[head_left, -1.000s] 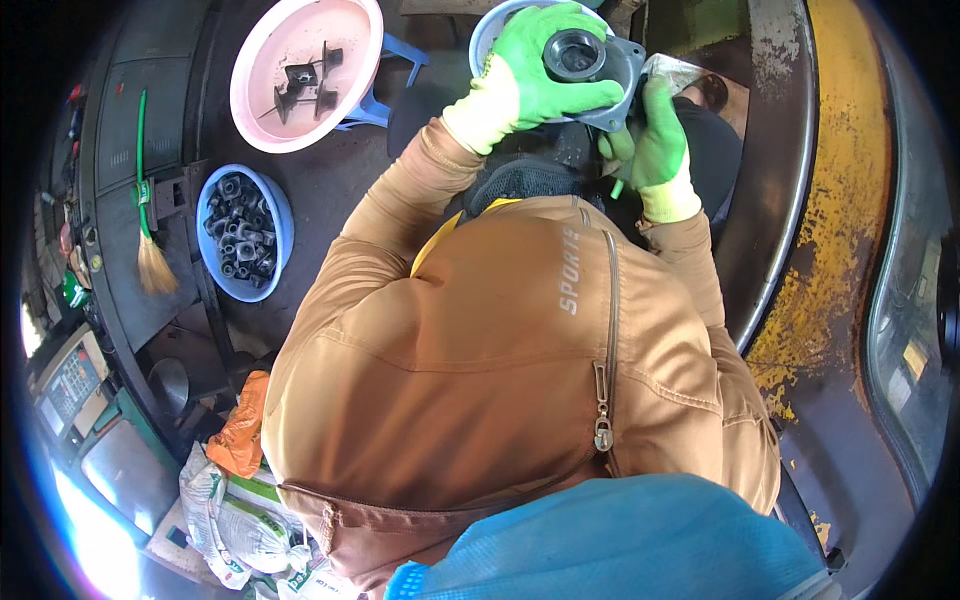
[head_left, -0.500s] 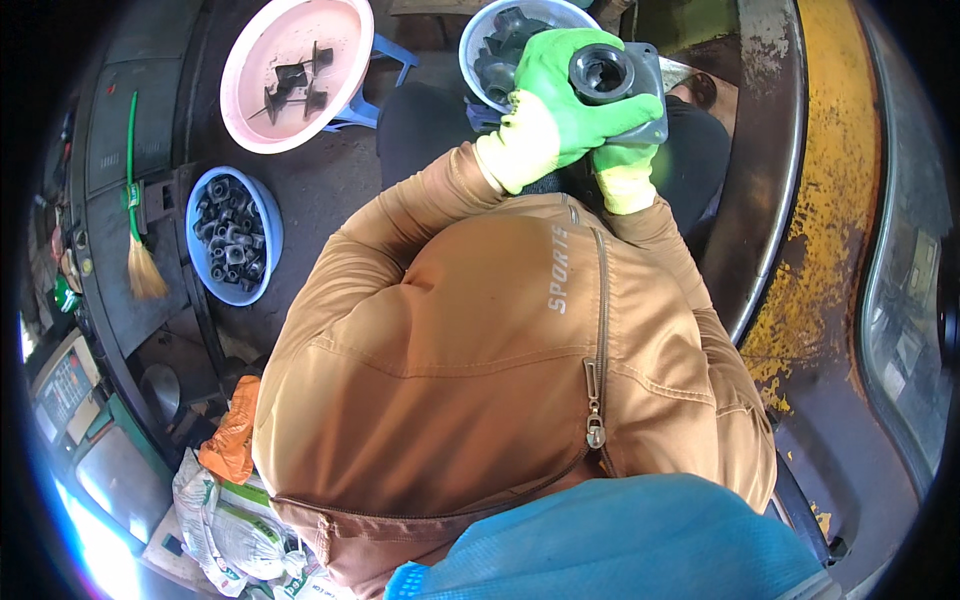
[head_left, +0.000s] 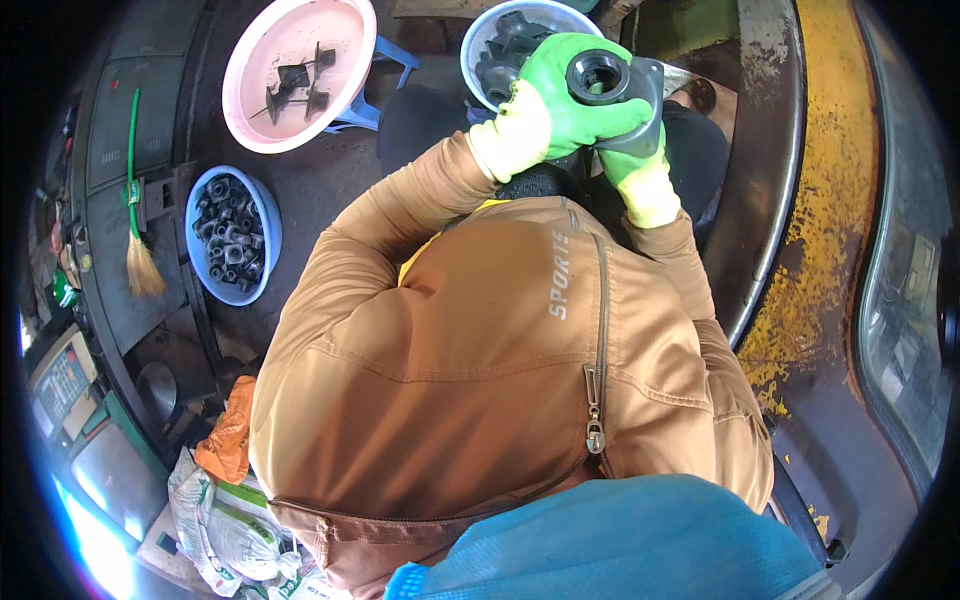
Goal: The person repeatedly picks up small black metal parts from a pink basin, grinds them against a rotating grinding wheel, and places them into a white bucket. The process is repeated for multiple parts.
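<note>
A dark grey-black moulded part (head_left: 648, 85) with a round, hollow collar and a squarish flange is held up in front of my lap. My left hand (head_left: 548, 100), in a green-palmed, pale yellow glove, is closed round the collar from the left, thumb and fingers about it. My right hand (head_left: 640, 168), gloved alike, grips the flange's near right edge from below; most of its fingers are hidden behind the part. Just beyond my left hand, a pale blue basin (head_left: 473, 50) contains several similar dark parts.
A pink basin (head_left: 240, 95) with a few dark pieces rests on a blue stool (head_left: 395, 60). Left of me, a blue tub (head_left: 272, 225) is full of small black parts. A broom (head_left: 143, 265) leans there. A worn yellow-and-brown machine body (head_left: 825, 230) rises close on my right.
The part has tilted slightly, and its flange now leans more to the right. My right hand has shifted a little right and down along it; my left keeps its grip on the collar.
</note>
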Motion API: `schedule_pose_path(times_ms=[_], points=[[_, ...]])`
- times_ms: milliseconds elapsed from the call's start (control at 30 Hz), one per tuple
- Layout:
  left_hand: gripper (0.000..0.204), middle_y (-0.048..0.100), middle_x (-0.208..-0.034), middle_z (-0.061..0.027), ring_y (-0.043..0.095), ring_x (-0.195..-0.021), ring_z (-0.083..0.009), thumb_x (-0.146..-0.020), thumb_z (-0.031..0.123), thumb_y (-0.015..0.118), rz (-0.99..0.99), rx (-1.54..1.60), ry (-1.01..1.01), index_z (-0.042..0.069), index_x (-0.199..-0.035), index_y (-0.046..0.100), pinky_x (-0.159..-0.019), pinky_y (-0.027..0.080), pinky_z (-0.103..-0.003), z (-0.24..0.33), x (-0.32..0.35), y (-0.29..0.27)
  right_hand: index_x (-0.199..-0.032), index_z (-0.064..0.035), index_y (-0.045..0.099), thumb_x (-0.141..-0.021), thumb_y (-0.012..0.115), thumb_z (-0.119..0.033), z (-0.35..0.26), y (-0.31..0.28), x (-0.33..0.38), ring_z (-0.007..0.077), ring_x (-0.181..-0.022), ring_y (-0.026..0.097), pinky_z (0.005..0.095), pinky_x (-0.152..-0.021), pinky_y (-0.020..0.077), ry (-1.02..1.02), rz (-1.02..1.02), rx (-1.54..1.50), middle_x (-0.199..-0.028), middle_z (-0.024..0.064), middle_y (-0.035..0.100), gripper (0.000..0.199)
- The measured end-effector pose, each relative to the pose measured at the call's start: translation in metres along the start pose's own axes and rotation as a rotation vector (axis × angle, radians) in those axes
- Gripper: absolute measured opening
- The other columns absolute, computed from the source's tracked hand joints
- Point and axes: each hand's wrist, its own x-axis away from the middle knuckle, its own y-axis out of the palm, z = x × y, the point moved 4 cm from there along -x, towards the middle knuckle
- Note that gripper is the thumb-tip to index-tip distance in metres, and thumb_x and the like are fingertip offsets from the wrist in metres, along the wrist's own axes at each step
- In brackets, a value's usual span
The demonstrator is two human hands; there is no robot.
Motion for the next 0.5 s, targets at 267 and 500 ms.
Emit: schedule_pose_path(times_ms=[267,500], points=[[0.041,0.066,-0.111,-0.0070,0.061,-0.105,-0.0170,-0.073,0.015,0.079,-0.323,0.065,-0.010,0.005,-0.110,0.067,-0.094,0.048,-0.032,0.004,-0.010,-0.008,-0.128,-0.0023,0.053,-0.079,0.077,-0.009,0.005,-0.001,0.010,0.0205,-0.106,0.062,0.0330,-0.091,0.0502,0.198,-0.217,-0.475,-0.118,0.0111,0.064,0.055],[0.052,0.066,-0.112,-0.0085,0.060,-0.108,-0.0197,-0.059,0.018,0.082,-0.794,0.332,-0.017,0.003,-0.106,0.067,-0.098,0.044,-0.035,-0.004,-0.016,-0.005,-0.135,-0.0043,0.049,-0.087,0.070,-0.014,0.011,0.009,0.029,0.0156,-0.102,0.061,0.0284,-0.080,0.0506,0.557,-0.399,-0.687,-0.121,0.0085,0.061,0.053]])
